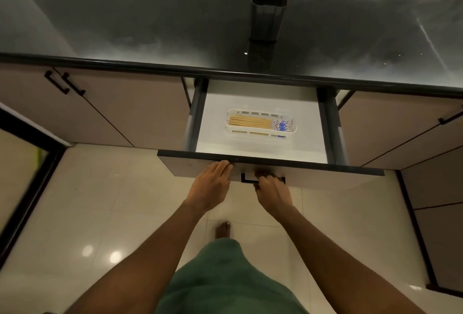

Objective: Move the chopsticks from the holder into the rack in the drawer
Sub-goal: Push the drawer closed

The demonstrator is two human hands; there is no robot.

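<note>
Many chopsticks [250, 122] lie in rack [250, 133]; right hand [271, 189] grips handle [248, 182].

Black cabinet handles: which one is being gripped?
The black bar handle on the open beige drawer; the right hand curls round it. The other handles sit untouched on closed doors.

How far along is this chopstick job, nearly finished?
Nearly done, it seems. The chopsticks lie in the white rack in the open drawer, and no sticks show above the dark holder. In hand: the left hand rests on the drawer front, the right hand grips its handle. Left: probably closing it.
</note>
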